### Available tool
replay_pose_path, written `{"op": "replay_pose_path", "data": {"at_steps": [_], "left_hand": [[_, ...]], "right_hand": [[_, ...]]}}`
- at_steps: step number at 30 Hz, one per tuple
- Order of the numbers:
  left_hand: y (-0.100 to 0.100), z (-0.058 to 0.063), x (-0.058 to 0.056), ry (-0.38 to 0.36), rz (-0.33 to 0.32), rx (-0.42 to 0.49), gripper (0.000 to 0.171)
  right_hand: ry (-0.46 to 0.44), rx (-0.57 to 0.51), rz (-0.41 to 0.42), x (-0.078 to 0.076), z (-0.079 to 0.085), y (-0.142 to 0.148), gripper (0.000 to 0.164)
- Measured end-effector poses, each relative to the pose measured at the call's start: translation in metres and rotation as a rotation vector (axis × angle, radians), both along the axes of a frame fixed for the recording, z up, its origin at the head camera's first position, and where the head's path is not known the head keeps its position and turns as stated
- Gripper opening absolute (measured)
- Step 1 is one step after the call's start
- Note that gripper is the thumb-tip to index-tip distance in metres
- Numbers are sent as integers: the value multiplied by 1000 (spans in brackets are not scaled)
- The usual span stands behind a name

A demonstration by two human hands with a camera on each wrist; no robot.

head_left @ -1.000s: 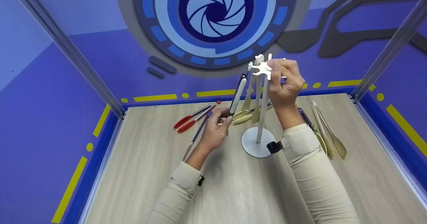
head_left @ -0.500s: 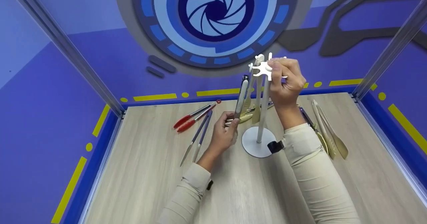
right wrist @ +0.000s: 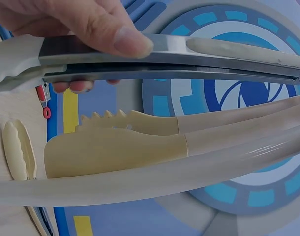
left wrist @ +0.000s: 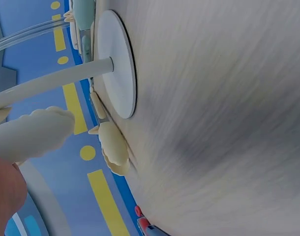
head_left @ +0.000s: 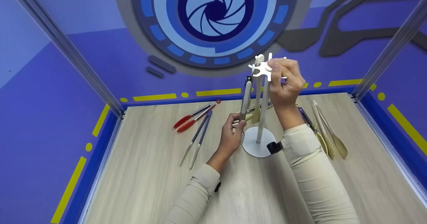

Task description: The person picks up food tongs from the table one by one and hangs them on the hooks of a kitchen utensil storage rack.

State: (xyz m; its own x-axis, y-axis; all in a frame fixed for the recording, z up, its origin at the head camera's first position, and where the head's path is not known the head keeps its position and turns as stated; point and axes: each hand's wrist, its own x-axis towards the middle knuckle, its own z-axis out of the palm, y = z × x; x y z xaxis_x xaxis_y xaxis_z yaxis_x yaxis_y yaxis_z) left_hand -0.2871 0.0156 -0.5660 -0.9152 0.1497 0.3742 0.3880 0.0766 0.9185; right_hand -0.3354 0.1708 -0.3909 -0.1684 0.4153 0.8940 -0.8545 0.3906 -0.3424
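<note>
My left hand (head_left: 232, 132) holds a pair of steel tongs (head_left: 246, 97) with grey grips upright, scalloped whitish heads (left wrist: 37, 132) downward. In the right wrist view the left thumb presses on the metal arm just above the heads. The tongs' top end is right by the left hooks of a white hook rack (head_left: 263, 69), overlapping them in the head view. My right hand (head_left: 287, 78) grips the top of this rack, on its pole (head_left: 263, 107). Beige tongs (right wrist: 115, 147) hang from the rack behind the pole.
The stand's round base (head_left: 250, 147) rests on the wooden table (head_left: 146, 174). Red-tipped tongs (head_left: 185, 125) and purple-handled tongs (head_left: 199, 137) lie to the left. Cream scalloped tongs (left wrist: 113, 145) lie behind the stand. Beige tongs (head_left: 328, 130) lie at the right, near a purple-handled utensil (head_left: 305, 115).
My left hand has moved right with the tongs, which now stand more upright, their top end by the rack's hooks. The purple-handled tongs came into full view. The right hand stays put.
</note>
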Motion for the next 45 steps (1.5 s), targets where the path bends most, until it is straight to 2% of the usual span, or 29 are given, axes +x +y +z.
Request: {"op": "replay_pose_path", "data": {"at_steps": [10, 21, 30, 45], "left_hand": [[4, -2, 2, -13, -12, 0, 15], [12, -3, -2, 97, 15, -25, 21], [14, 0, -2, 56, -56, -44, 26], [3, 2, 0, -21, -96, -92, 35]], "right_hand": [[0, 5, 2, 0, 0, 0, 17], [9, -6, -3, 1, 4, -2, 18], [10, -12, -36, 3, 7, -4, 18], [-23, 27, -33, 2, 2, 1, 19]]}}
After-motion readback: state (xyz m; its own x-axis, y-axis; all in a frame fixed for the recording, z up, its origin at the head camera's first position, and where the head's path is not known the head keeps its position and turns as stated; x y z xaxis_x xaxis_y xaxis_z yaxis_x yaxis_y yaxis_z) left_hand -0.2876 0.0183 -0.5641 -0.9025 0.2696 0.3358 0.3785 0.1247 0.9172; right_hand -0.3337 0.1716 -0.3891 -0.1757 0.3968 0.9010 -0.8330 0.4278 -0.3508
